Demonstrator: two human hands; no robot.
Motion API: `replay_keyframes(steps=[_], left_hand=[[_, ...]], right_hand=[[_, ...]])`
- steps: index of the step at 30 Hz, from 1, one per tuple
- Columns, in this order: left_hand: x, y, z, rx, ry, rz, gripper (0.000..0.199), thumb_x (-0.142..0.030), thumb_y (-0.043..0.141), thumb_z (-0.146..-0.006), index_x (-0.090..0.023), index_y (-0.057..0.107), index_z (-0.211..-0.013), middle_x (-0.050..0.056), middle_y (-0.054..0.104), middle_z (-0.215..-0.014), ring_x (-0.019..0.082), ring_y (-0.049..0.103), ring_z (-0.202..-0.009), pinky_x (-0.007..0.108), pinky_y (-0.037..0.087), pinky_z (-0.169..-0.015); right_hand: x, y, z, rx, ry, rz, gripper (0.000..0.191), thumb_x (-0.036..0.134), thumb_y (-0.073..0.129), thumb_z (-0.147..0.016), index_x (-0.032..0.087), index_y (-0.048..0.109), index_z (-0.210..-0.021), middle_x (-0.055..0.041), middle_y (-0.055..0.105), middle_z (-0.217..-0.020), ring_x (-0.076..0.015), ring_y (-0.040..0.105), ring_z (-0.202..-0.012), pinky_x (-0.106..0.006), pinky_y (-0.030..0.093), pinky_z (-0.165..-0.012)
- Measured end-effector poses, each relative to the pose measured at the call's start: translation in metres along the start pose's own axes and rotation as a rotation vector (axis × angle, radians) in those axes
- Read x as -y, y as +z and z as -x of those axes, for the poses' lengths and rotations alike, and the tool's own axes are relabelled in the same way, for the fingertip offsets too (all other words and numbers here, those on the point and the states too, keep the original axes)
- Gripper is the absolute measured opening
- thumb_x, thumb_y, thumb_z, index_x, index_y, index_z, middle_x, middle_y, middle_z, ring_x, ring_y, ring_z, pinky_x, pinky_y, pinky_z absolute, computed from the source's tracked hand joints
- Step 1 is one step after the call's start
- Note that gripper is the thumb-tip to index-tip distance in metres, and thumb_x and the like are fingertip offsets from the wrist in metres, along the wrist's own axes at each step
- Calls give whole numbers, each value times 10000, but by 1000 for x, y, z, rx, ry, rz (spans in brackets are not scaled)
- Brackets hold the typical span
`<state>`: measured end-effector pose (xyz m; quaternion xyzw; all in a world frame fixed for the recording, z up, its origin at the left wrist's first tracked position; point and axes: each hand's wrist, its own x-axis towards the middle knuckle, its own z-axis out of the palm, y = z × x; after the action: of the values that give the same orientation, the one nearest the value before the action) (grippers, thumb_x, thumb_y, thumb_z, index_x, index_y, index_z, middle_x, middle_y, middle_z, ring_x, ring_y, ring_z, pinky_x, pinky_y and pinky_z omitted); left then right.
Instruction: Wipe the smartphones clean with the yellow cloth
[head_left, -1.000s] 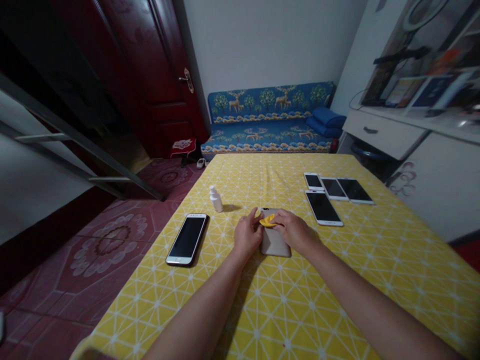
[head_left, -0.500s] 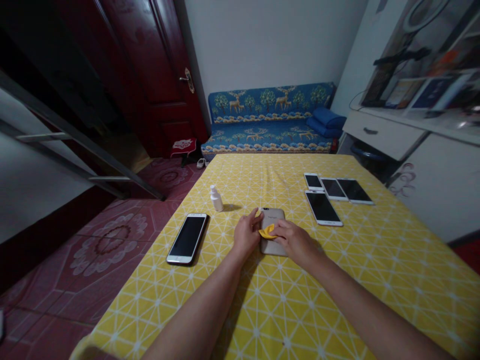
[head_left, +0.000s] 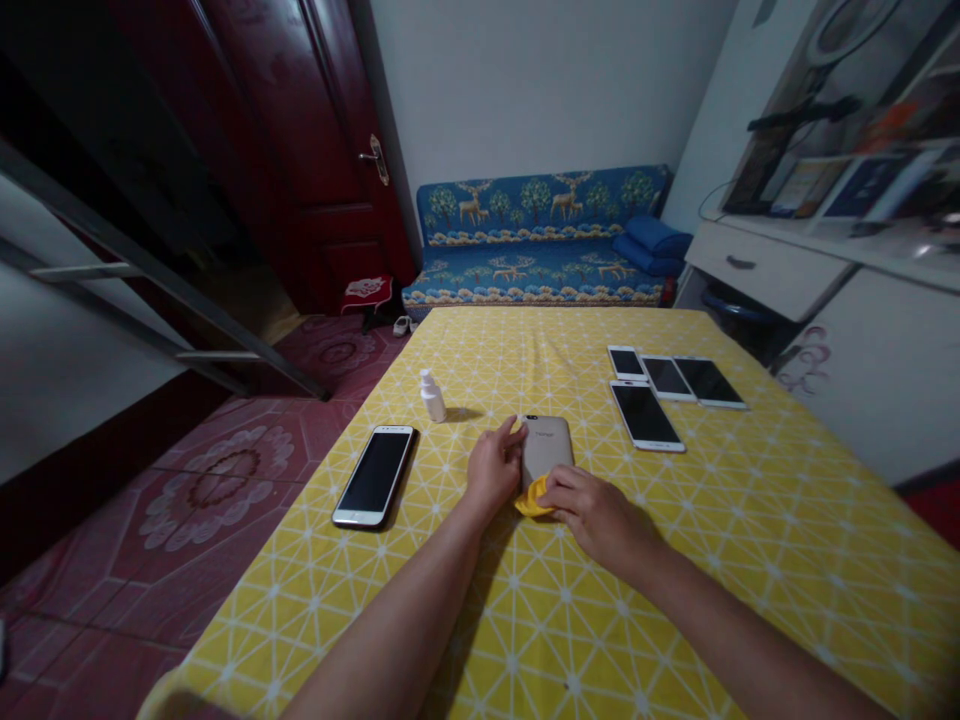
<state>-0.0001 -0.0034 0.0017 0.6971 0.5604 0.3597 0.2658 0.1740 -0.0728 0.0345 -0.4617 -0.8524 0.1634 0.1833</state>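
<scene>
A gold-grey smartphone (head_left: 546,446) lies back side up on the table, its camera at the far end. My left hand (head_left: 495,467) grips its left edge, the fingertips along the side near the upper corner. Bunched under the fingers of my right hand (head_left: 592,505) is a yellow cloth (head_left: 533,497), pressed at the phone's near end and hiding that edge. Left of my hands stands a small white spray bottle (head_left: 433,397). A white-fronted smartphone (head_left: 375,477) rests screen up farther left.
Several phones lie screen up at the right, among them a larger one (head_left: 646,416). A yellow patterned tablecloth (head_left: 525,650) covers the table. Beyond its far edge is a blue sofa (head_left: 525,265); a white desk (head_left: 780,265) stands at the right.
My right hand has slid the yellow cloth toward me, from the middle of the phone's back to its near end. My left hand stays at the phone's left edge.
</scene>
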Motion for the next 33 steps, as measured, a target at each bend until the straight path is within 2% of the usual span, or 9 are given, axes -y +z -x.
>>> replay_keyframes(steps=[5,12,17,22,28,33], left_hand=[[2,1,-1,27,4,9,623,-95,617,-823,-157,487,-1428,58,706,-1220,260,605,-1168,433,431,-1047],[0,-1,0,14,12,43,622,-77,626,-816,-159,494,-1419,74,713,-1206,254,599,-1210,435,425,-1068],[2,1,0,1,0,55,632,-70,642,-808,-180,502,-1415,80,719,-1199,250,617,-1185,419,443,-1049],[3,0,-1,-11,-20,10,625,-129,686,-806,-177,518,-1406,90,736,-1166,277,616,-1161,436,451,-1029],[5,1,-3,8,-6,45,704,-116,698,-794,-189,457,-1452,88,733,-1176,266,608,-1172,442,441,-1042],[7,2,-2,-31,-23,64,783,-126,730,-753,-236,429,-1468,79,670,-1300,228,652,-1018,399,503,-959]], right_hand=[[-9,1,-6,-31,64,-54,307,47,540,-868,259,750,-938,-24,650,-926,-170,624,-881,-266,461,-778],[-26,0,-34,-127,167,-70,323,46,552,-847,267,764,-951,-31,654,-946,-170,622,-890,-271,471,-805],[-42,0,-56,-179,219,27,269,94,551,-876,231,755,-986,-53,671,-993,-174,621,-892,-270,459,-798],[-56,0,-77,-188,243,101,246,113,563,-872,240,757,-956,-41,666,-927,-162,610,-849,-250,440,-748],[-54,-1,-94,-183,287,190,287,142,569,-885,279,748,-1061,-47,675,-999,-185,604,-901,-271,411,-716],[-50,-1,-100,-123,270,235,361,128,516,-912,326,751,-1101,-62,655,-975,-205,593,-911,-276,373,-658]])
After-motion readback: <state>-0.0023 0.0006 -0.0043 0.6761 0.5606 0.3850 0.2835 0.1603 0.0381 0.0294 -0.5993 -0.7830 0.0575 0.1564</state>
